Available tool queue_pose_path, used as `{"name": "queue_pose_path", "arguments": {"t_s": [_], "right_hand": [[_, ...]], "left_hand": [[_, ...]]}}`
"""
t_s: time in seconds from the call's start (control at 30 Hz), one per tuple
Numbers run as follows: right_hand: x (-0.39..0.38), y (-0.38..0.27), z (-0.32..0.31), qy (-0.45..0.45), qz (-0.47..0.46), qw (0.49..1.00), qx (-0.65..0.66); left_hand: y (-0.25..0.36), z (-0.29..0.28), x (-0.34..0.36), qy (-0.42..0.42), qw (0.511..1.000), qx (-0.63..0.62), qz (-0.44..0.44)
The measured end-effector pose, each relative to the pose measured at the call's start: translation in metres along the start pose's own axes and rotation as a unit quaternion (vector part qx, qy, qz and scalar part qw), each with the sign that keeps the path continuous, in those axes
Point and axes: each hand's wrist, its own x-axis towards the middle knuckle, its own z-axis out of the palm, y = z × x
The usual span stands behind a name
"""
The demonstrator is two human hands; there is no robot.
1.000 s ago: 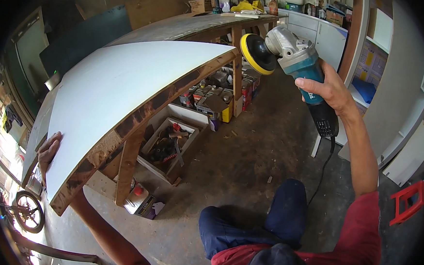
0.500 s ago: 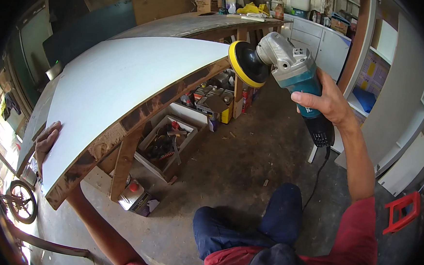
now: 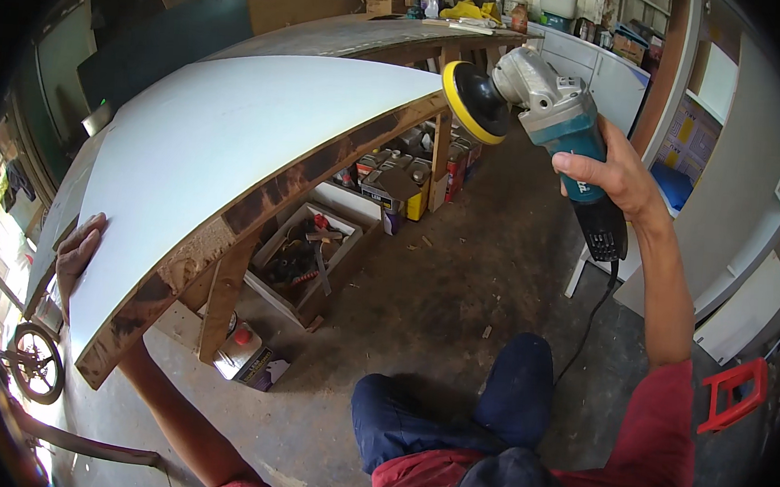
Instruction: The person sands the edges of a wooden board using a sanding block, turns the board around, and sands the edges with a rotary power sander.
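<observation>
My right hand (image 3: pixel 622 173) is wrapped round the teal body of an angle grinder (image 3: pixel 572 121), its thumb lying along the near side. On its grey head sits a round black pad with a yellow rim (image 3: pixel 477 103). The pad is tilted beside the right end of a white panel (image 3: pixel 236 127); whether it touches the edge I cannot tell. My left forearm passes beneath the panel. At the panel's left edge my left hand (image 3: pixel 80 251) grips it, fingers bent over the top and palm partly hidden. A black cord (image 3: pixel 595 323) hangs from the grinder.
Under the bench stand a wooden tool tray (image 3: pixel 304 261), several cans and boxes (image 3: pixel 403 182), and a tin with a red cap (image 3: pixel 245 352). At the right are a pale cabinet (image 3: pixel 751 185) and a red plastic frame (image 3: pixel 733 394). A bicycle wheel (image 3: pixel 37 363) shows at the left.
The grinder in my right hand has shifted slightly to the right in the picture. The view has moved a little; my left hand keeps its hold on the panel edge.
</observation>
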Motion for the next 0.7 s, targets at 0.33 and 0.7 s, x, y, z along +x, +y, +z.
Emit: {"name": "queue_pose_path", "arguments": {"t_s": [0.33, 0.7], "right_hand": [[-0.002, -0.011, 0.012, 0.009, -0.053, 0.998, -0.034], [-0.013, -0.032, 0.025, -0.015, -0.079, 0.996, -0.043]], "left_hand": [[0.017, 0.007, 0.008, 0.006, 1.0, 0.0, -0.012], [0.027, 0.017, 0.013, 0.031, 0.999, 0.029, -0.027]]}}
